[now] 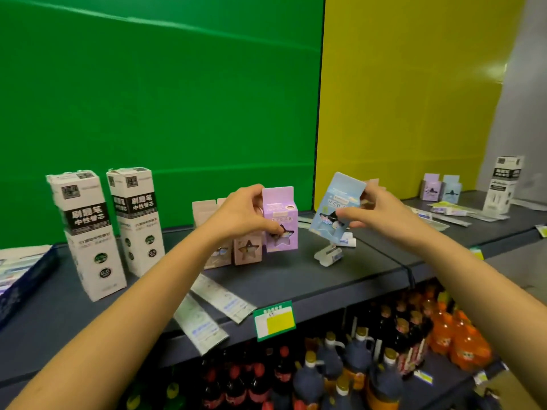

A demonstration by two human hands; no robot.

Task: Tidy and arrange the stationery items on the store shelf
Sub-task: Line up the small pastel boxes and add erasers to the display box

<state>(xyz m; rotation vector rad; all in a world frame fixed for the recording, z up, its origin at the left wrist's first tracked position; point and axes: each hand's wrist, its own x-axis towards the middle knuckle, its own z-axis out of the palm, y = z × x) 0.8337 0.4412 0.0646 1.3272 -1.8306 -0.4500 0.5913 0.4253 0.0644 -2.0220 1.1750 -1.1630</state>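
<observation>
My left hand (244, 210) grips a purple star-window box (281, 220) standing upright on the grey shelf (310, 279). Beside it, behind my left wrist, stand two pink boxes (247, 250) of the same kind. My right hand (373, 205) holds a light blue box (336, 207), tilted and lifted above the shelf. Under the blue box lie small white packets (328, 255). Flat white sleeves (219, 297) lie near the shelf's front edge.
Two tall white refill boxes (88, 232) stand at the left, beside a dark blue tray (26, 279). At the far right stand a purple and a blue box (441, 187), flat packets and another white box (503, 184). Bottles (355, 365) fill the shelf below.
</observation>
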